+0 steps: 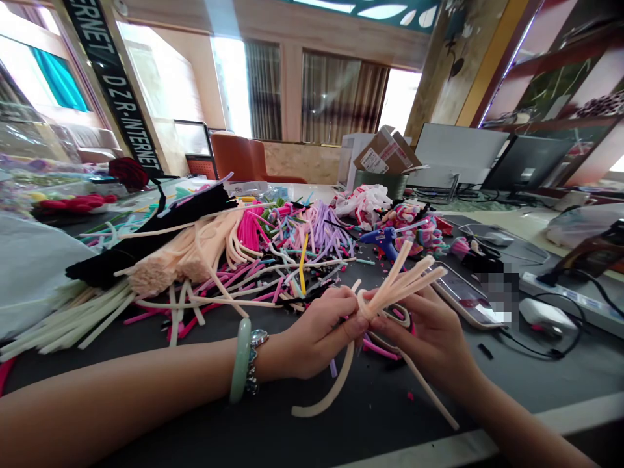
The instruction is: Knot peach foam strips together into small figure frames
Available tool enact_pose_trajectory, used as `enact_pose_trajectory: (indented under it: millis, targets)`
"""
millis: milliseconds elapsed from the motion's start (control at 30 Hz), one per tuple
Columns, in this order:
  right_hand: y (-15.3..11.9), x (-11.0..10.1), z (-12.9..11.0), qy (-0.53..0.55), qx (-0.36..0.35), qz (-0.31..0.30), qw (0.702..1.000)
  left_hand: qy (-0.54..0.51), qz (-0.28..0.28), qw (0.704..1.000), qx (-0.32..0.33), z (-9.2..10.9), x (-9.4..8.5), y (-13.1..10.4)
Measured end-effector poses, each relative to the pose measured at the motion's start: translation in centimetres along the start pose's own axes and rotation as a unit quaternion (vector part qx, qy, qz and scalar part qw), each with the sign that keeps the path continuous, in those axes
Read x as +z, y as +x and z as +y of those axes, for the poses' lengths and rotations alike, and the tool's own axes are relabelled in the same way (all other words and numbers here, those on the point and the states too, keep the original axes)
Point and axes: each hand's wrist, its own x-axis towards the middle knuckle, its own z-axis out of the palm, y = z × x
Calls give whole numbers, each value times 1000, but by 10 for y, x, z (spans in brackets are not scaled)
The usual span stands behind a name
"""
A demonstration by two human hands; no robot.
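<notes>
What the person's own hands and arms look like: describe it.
The left hand is gloveless; at its wrist are a smooth, pale green bangle and a bracelet of shiny stones. The right hand is gloveless too, with no wrist jewellery visible. No sleeve shows on the left forearm or right forearm.

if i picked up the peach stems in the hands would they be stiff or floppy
The peach stems probably bend easily yet keep a shape: some ends stand out straight, another curves down. They seem light, being thin and pinched by the left hand and right hand.
</notes>
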Motion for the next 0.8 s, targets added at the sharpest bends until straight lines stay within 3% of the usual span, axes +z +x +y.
enact_pose_trajectory:
  millis: [800]
  targets:
    - [2,0,-8,-31,5,16,999,-33,-3,999,-8,-4,2,2]
